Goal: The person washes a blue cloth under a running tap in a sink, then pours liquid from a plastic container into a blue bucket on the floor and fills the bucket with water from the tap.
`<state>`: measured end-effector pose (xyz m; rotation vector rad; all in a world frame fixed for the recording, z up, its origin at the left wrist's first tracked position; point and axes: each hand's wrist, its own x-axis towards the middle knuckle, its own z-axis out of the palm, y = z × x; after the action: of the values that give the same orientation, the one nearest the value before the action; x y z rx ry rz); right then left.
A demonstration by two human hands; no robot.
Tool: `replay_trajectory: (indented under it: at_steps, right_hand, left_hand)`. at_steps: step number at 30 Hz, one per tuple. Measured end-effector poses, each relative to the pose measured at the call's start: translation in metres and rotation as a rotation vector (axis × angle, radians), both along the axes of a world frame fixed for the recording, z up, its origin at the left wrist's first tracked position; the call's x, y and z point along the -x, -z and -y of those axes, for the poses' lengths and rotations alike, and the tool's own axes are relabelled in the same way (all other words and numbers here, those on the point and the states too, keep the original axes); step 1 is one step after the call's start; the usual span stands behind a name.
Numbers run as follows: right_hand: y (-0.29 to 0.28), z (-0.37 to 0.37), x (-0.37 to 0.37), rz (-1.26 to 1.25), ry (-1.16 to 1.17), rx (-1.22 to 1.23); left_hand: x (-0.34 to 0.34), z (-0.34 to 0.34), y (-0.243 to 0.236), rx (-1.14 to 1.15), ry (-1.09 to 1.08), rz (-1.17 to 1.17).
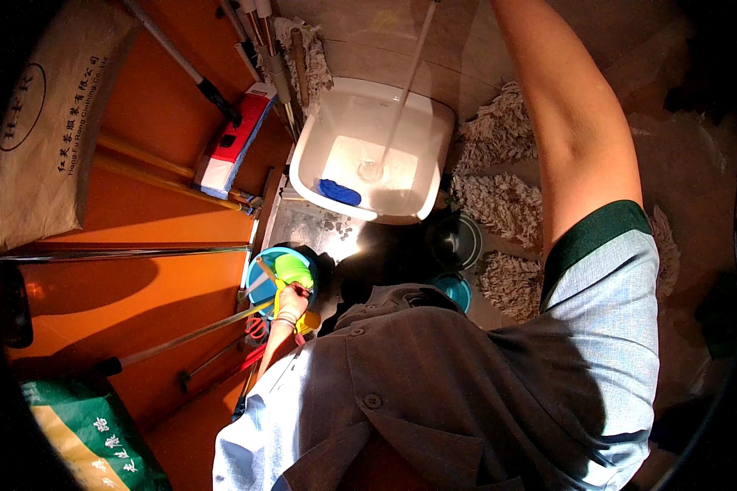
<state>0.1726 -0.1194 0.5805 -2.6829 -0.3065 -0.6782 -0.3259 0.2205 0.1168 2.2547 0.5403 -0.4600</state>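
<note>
While an orange panel [180, 286] spans nine o'clock and pale floor [368, 49] spreads at twelve, a white basin [321, 143] stands just under twelve; the right arm [585, 139] leaves view toward one, its grip unseen. Between eight and nine, a slanting handle [221, 322] flanks a blue bucket [277, 255], where the left hand [291, 301] meets lime-green [291, 268] and yellow items [309, 320]; whether its grip holds either, I cannot tell. Slow movement, wrist clear of that handle, should serve best.
</note>
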Motion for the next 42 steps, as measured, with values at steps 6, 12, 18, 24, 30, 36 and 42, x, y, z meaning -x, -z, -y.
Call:
replay_trajectory:
  at_steps: [6,12,18,24,30,36,42]
  right_hand:
    - [-0.001,-0.002,0.0,-0.045,-0.017,-0.022]
    - [0.001,0.001,-0.003,-0.009,-0.045,-0.022]
    - [0.006,0.004,-0.014,-0.014,-0.085,-0.028]
    - [0.009,0.004,-0.012,0.049,-0.096,-0.068]
    - [-0.004,-0.003,0.007,0.02,-0.035,-0.014]
    - [0.006,0.007,-0.016,0.011,-0.056,-0.052]
    - [0.0,-0.002,-0.001,-0.024,-0.024,-0.034]
  left_hand:
    - [0.0,0.0,0.003,0.03,0.001,-0.004]
    - [0.002,-0.003,0.013,0.032,0.021,-0.007]
    - [0.001,-0.005,0.017,0.005,0.026,-0.018]
    - [0.0,-0.004,0.019,0.011,0.033,-0.004]
    - [0.003,-0.007,0.027,-0.013,0.029,-0.003]
    - [-0.001,0.001,0.014,-0.017,0.058,-0.007]
    - [-0.001,0.004,0.007,0.008,0.029,-0.029]
